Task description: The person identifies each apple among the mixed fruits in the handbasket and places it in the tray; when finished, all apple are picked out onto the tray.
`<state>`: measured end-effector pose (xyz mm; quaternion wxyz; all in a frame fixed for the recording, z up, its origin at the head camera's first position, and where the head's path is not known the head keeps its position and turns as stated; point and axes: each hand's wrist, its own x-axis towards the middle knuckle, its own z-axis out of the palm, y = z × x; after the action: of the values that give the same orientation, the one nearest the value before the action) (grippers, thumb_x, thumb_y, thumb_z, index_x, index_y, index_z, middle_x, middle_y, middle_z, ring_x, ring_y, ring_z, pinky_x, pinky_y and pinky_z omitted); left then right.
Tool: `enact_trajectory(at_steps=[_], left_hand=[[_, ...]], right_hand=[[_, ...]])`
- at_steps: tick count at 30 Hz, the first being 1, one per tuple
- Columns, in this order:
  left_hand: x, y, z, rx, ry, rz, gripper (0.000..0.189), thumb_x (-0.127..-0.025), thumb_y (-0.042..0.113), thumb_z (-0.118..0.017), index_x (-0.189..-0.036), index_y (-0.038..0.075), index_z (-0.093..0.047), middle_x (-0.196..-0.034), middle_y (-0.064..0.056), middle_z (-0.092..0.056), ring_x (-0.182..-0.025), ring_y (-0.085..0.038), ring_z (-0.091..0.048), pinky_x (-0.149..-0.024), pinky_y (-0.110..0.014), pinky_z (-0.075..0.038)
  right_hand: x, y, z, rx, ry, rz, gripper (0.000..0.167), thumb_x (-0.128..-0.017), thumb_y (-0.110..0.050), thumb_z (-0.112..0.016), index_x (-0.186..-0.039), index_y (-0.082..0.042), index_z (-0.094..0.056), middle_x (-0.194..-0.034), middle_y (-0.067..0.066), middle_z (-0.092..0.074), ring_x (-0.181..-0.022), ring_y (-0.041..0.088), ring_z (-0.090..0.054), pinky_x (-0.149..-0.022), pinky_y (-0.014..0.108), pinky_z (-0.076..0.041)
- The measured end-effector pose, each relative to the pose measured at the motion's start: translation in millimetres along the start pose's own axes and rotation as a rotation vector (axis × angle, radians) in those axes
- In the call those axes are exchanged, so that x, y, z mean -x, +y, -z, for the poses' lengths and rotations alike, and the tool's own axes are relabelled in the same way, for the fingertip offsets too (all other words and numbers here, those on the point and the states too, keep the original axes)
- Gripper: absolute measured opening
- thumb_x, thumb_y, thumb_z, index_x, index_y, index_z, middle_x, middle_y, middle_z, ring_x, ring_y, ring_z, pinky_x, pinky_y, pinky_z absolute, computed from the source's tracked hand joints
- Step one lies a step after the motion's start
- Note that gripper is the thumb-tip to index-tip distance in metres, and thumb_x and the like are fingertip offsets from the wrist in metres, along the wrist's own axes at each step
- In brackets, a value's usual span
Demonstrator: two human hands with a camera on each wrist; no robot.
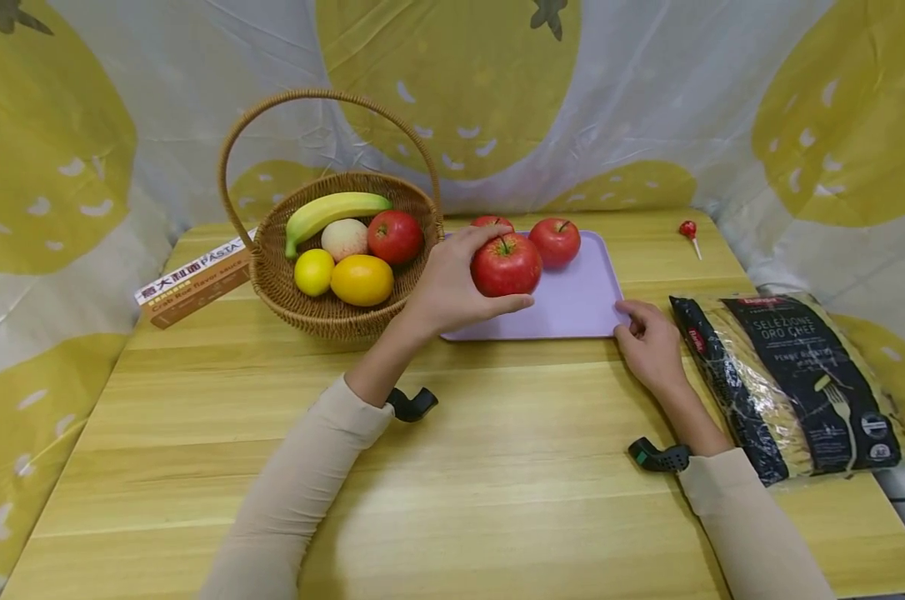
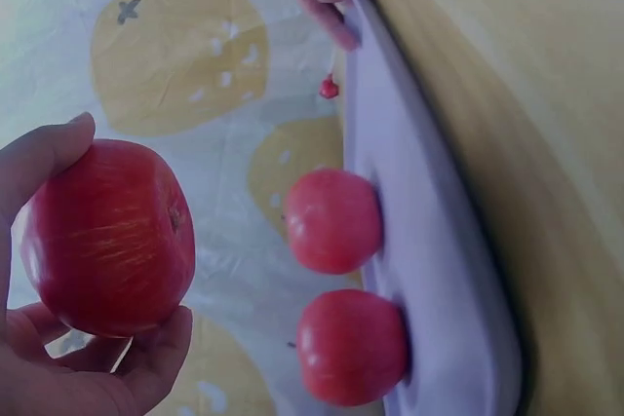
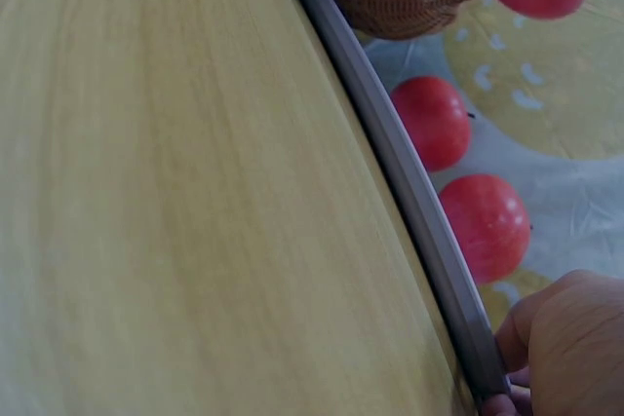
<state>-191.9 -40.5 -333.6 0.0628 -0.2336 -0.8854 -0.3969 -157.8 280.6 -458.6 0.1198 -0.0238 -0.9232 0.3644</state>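
Observation:
My left hand (image 1: 452, 279) grips a red apple (image 1: 507, 265) and holds it in the air above the left part of a lilac tray (image 1: 572, 308). In the left wrist view the thumb and fingers curl round this apple (image 2: 112, 241). Two more red apples stand on the tray toward its back: one (image 1: 555, 242) in plain sight, the other (image 1: 492, 222) mostly hidden behind the held one in the head view. My right hand (image 1: 651, 346) pinches the tray's right front corner between thumb and fingers, and the right wrist view shows the fingertips on the rim (image 3: 429, 221).
Left of the tray stands a wicker basket (image 1: 310, 321) with a tall handle, holding a banana, a lemon, a mango and other fruit. A pasta box (image 1: 197, 283) lies behind it. At right are a pasta bag (image 1: 797, 383) and a red lollipop (image 1: 688, 230).

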Motion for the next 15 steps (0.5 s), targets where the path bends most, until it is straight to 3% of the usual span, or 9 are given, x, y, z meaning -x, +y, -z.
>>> enact_trajectory(at_steps=[9,15], left_hand=[[-3.1,-13.4,-25.9,-0.025,-0.013,0.086,0.088,-0.075,0.047,-0.088,-0.148,0.013,-0.051,-0.143,-0.005,-0.06,-0.127,-0.027,-0.057,-0.107,-0.047,-0.05],[-5.3,-27.0,-39.1,-0.03,-0.032,0.16,0.084,-0.076,0.041,-0.088,-0.146,0.014,-0.05,-0.143,-0.007,-0.057,-0.129,-0.027,-0.054,-0.108,-0.048,-0.049]], right_hand=[[-0.6,1.0,-0.8,0.001,-0.003,-0.002,0.041,-0.094,-0.007,-0.057,-0.134,-0.001,-0.067,-0.11,0.017,-0.064,-0.087,0.02,-0.05,-0.072,0.023,-0.036],[-0.1,0.4,-0.5,0.002,-0.01,-0.003,0.042,-0.094,-0.007,-0.057,-0.134,-0.001,-0.067,-0.108,0.017,-0.064,-0.086,0.02,-0.049,-0.071,0.022,-0.036]])
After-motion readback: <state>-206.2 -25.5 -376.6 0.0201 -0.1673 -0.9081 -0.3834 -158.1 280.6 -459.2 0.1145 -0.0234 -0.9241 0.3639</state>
